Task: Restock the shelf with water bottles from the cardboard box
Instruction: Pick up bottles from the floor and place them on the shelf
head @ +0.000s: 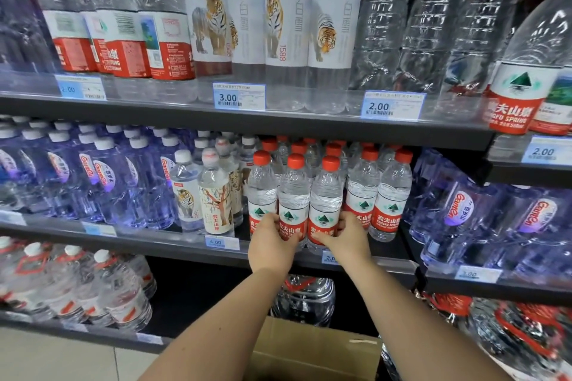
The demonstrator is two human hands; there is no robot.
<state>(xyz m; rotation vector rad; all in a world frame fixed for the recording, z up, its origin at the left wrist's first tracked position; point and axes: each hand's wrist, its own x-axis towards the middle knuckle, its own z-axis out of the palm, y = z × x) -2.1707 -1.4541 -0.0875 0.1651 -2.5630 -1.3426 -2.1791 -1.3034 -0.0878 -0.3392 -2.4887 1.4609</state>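
On the middle shelf (198, 249) stand red-capped, red-labelled water bottles in rows. My left hand (270, 244) is wrapped around the base of the front middle-left bottle (293, 195). My right hand (348, 237) grips the base of the bottle beside it (326, 198). Both bottles stand upright at the shelf's front edge, touching each other. More of the same bottles (391, 195) stand to the right and behind. The cardboard box (312, 349) sits open below my forearms; its inside is hidden.
Tiger-label and tree-label bottles (215, 195) stand just left of the red-capped group. Blue-tinted bottles (102, 176) fill the shelf's left; wrapped packs (483, 219) sit to the right. The upper shelf (247, 120) overhangs the caps closely. Large jugs (93, 288) fill the bottom shelf.
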